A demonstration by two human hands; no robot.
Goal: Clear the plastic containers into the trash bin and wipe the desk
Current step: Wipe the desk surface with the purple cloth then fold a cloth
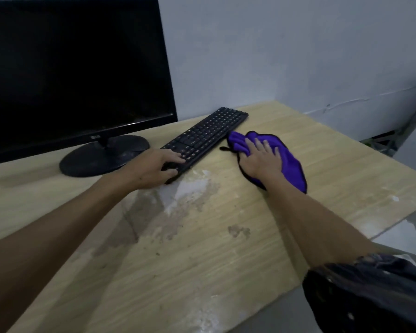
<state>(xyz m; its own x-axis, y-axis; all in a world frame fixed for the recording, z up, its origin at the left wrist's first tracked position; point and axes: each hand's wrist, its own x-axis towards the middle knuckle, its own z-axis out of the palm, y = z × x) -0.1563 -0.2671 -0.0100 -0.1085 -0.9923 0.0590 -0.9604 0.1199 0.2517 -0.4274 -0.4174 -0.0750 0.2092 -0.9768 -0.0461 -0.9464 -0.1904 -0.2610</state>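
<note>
A purple cloth (291, 162) with a dark hem lies on the light wooden desk (226, 260), just right of the black keyboard (209, 133). My right hand (262, 159) presses flat on the cloth, fingers spread. My left hand (159, 168) grips the near end of the keyboard, thumb under its edge and fingers over the keys. The keyboard lies at an angle, its far end toward the wall. A worn, pale, stained patch (185, 195) shows on the desk in front of the keyboard. No plastic containers or trash bin are in view.
A black monitor (75, 68) on a round stand (103, 156) fills the back left. The desk's right edge (394, 222) runs diagonally, with floor beyond. A grey wall stands behind. A dark patterned sleeve (370, 289) shows at lower right.
</note>
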